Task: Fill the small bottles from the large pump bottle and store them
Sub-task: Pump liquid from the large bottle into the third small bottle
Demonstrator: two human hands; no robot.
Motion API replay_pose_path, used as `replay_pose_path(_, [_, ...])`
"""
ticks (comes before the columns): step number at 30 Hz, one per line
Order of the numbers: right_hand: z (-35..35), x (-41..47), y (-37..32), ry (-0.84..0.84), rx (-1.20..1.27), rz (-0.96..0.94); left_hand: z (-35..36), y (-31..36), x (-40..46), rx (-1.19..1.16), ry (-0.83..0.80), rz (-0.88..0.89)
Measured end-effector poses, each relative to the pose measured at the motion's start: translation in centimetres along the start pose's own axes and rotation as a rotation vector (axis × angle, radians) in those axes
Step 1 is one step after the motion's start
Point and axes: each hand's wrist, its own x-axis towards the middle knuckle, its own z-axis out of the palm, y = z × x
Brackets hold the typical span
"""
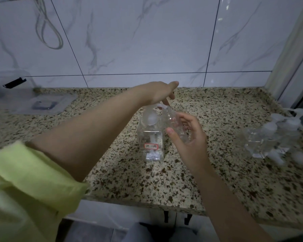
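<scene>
We find the filling step in hand. The large pump bottle (151, 137) stands upright at centre frame on the speckled counter (208, 180), its red-bordered label facing us. The left hand (160, 92) rests over the pump head (150, 117), fingers pointing down onto it; whether they are curled round the pump or merely pressing, we cannot tell. The right hand (189, 142) grips a small clear bottle (176, 125), tilted, with its open neck held against the pump's spout.

We judge that the next move calls for a steady press on the pump while the small bottle's mouth stays under the spout; any slip would put liquid on the counter.

At the right edge of the frame a cluster of small bottles (273, 135) with pump caps waits, well apart from the work. At upper left lies a clear storage box (12, 84) with its lid (44, 103) beside it. Nothing stands between the hands and either group.
</scene>
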Motion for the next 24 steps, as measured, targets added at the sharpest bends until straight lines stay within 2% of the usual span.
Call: replay_pose_path(24, [0.06, 0.0, 0.19, -0.01, 0.003, -0.037, 0.21, -0.13, -0.31, -0.033, -0.019, -0.006])
